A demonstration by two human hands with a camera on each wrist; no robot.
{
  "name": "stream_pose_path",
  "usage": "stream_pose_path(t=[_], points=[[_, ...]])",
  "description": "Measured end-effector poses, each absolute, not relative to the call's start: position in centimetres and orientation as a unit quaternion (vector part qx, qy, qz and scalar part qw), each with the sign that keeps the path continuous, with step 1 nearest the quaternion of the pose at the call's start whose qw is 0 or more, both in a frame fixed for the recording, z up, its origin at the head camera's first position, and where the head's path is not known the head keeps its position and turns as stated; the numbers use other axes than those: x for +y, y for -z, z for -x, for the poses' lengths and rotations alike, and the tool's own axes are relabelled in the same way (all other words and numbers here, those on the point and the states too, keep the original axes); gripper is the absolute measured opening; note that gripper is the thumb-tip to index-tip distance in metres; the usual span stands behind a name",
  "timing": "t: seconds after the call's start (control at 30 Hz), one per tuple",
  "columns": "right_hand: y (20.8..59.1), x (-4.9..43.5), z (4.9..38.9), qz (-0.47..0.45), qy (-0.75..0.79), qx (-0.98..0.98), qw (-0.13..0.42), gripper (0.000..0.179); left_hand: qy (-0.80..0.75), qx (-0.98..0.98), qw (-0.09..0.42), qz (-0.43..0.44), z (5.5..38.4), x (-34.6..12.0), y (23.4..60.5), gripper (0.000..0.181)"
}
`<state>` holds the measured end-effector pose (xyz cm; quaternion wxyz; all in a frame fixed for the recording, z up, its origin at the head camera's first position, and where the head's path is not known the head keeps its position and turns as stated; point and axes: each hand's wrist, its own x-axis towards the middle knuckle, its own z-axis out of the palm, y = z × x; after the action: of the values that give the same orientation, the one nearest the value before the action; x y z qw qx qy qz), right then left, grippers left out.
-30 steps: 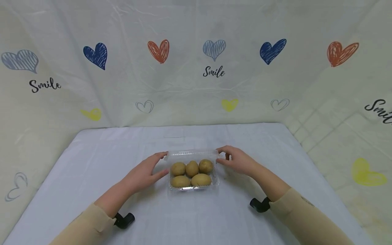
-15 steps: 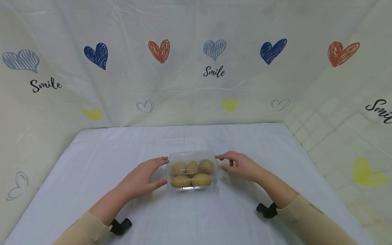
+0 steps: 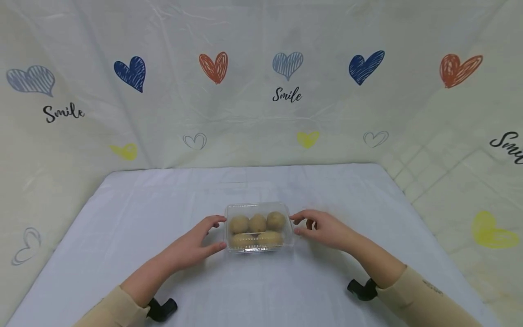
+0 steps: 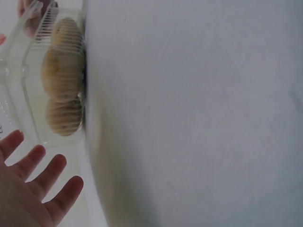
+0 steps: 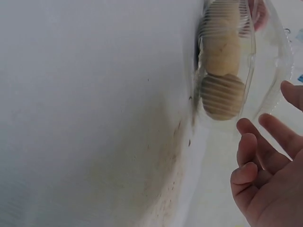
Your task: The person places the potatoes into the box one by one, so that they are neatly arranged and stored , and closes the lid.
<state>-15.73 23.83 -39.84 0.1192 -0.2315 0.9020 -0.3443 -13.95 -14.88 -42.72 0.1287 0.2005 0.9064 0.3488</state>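
Observation:
A clear plastic clamshell box (image 3: 255,205) stands on the table in front of me, several potatoes (image 3: 276,221) inside it under the lid. In both wrist views the lid (image 5: 271,97) leans over the base at an angle, with a gap between their rims. My left hand (image 3: 189,245) is at the box's left side, its fingertips and thumb spread along the edge. At the right side, my right hand (image 3: 328,230) has its index finger and thumb reaching to the edge, while the other fingers bend inward. Neither hand wraps around the box.
A white cloth (image 3: 249,286) covers the table. Behind it hangs a pale curtain (image 3: 245,109) printed with hearts and the word "Smile". Brownish specks (image 5: 173,175) mark the cloth near the right hand.
The lid has swung down toward me over the potatoes. Both hands have come lower and nearer along the box's sides, following the lid.

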Motion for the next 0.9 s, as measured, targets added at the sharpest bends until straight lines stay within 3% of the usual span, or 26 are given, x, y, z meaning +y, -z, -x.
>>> stream_pose_path(t=[0.23,0.53,0.7,0.9], points=[[40.0,23.4,15.3,0.221,0.351,0.899,0.138,0.048,-0.414,0.880,0.171,-0.158,13.7,-13.8,43.0,0.071],[40.6,22.8,15.3,0.203,0.393,0.872,0.208,0.080,-0.477,0.834,0.224,-0.163,13.8,-12.7,42.9,0.082],[40.3,22.5,15.2,0.207,0.424,0.849,0.239,0.086,-0.516,0.801,0.266,-0.143,13.5,-12.3,42.4,0.088],[40.5,22.3,15.2,0.177,0.447,0.838,0.257,0.088,-0.549,0.780,0.274,-0.124,13.3,-12.1,42.2,0.090]])
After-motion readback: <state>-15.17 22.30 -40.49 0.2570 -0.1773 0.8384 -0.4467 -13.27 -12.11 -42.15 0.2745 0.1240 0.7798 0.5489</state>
